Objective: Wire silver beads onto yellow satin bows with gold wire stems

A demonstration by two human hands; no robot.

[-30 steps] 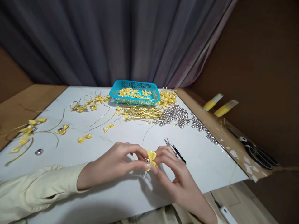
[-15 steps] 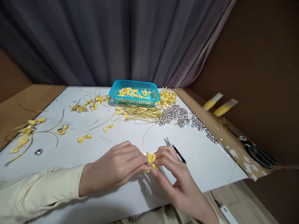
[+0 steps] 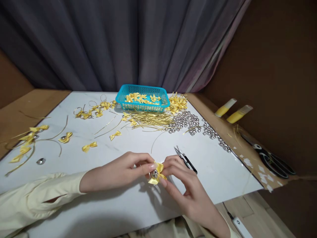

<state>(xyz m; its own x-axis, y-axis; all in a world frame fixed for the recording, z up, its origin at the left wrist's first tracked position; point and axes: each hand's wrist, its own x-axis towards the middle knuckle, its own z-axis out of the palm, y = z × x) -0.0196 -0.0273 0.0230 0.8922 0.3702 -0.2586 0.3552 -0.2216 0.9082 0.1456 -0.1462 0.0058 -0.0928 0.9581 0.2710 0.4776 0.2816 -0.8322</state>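
Between my two hands is a yellow ribbon bow (image 3: 160, 168) with a silver bead (image 3: 154, 174) at its middle. My left hand (image 3: 123, 171) pinches the bow's left side, its thumb beside the bead. The bow's right side is held by the thumb and fingers of my right hand (image 3: 187, 186). Small black-handled snips (image 3: 189, 162) lie just beyond my right hand, blades pointing away. More yellow bows (image 3: 89, 146) are scattered over the white board (image 3: 119, 211) to the left, some with gold cords and silver beads.
A blue basket (image 3: 143, 107) with yellow bows stands at the back. Before it lie gold cords (image 3: 152, 119), with silver beads (image 3: 185, 120) and a heap of bows (image 3: 177, 103) to the right. Scissors (image 3: 272, 160) and two yellow tubes (image 3: 226, 107) are at the far right.
My left hand has turned and shifted slightly left, so its thumb now shows on top. More of the bow and its bead is visible. My right hand has hardly moved.
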